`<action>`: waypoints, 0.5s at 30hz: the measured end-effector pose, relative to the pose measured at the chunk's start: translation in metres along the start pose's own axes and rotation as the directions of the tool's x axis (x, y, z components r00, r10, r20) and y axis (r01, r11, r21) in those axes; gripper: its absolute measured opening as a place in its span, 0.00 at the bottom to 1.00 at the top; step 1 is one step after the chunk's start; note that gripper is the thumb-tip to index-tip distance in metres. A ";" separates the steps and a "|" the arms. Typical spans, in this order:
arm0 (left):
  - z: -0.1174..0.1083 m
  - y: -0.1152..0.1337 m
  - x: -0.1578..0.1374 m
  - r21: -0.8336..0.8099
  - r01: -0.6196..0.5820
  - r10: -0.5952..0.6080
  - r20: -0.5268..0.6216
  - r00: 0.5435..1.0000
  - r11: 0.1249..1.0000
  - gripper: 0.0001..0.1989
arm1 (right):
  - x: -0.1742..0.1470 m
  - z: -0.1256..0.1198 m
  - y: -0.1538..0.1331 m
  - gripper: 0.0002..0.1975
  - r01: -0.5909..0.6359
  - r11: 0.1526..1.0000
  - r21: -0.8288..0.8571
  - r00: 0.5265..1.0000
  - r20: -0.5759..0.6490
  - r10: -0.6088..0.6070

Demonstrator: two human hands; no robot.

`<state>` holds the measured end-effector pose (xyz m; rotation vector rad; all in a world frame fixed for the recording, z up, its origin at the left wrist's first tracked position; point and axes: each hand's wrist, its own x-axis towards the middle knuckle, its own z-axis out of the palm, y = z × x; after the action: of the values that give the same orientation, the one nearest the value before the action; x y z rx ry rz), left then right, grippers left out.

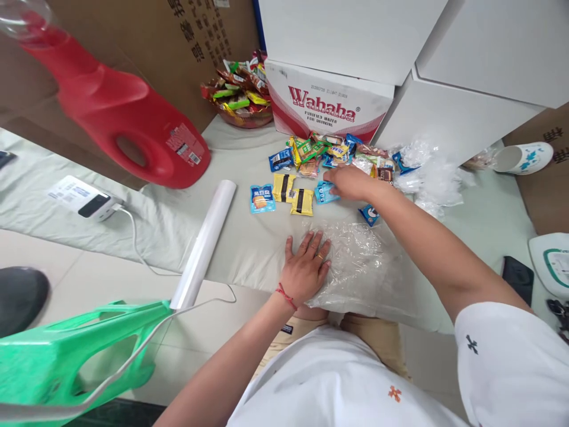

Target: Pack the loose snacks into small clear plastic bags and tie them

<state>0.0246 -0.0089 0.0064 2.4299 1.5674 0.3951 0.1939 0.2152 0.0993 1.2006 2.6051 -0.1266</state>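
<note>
Fingers of the right hand pinch a blue snack packet beside the Wahaha box, while the left hand lies flat, released, on the plastic sheet; next comes carrying the packet onto that sheet.

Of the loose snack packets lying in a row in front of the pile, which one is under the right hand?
The light blue packet, rightmost of the row: the right hand rests its fingertips on it. The two yellow packets with black bands and the blue packet lie untouched farther left.

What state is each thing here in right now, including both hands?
Left hand: flat, pressing the plastic sheet.
Right hand: reaching into the snack packets, touching a blue one.
Plastic sheet: spread out, crinkled.
Snack packets: sealed, scattered loose.
Film roll: partly unrolled.
Red jug: lying on its side.
Snack bowl: heaped full.
</note>
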 end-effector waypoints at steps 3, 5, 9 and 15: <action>0.000 0.000 0.000 -0.005 -0.005 0.005 0.000 1.000 1.000 0.25 | -0.024 0.005 -0.009 0.17 -0.105 0.994 0.014 0.987 -0.118 0.106; 0.000 0.000 0.000 -0.004 -0.004 0.004 0.001 1.000 1.000 0.25 | -0.031 0.015 -0.013 0.18 -0.149 0.989 0.013 0.980 -0.131 0.149; -0.001 0.000 0.000 0.002 0.009 -0.009 0.000 1.000 1.000 0.25 | -0.040 0.034 -0.012 0.18 -0.198 0.973 0.119 0.970 -0.123 0.212; 0.002 -0.001 0.001 -0.004 0.014 -0.014 -0.016 1.000 1.000 0.27 | -0.115 0.036 -0.010 0.14 -0.052 0.811 0.583 0.974 -0.149 0.170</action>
<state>0.0246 -0.0081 0.0040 2.4173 1.5881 0.4153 0.2653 0.1177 0.0960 1.6252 2.7432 -0.8774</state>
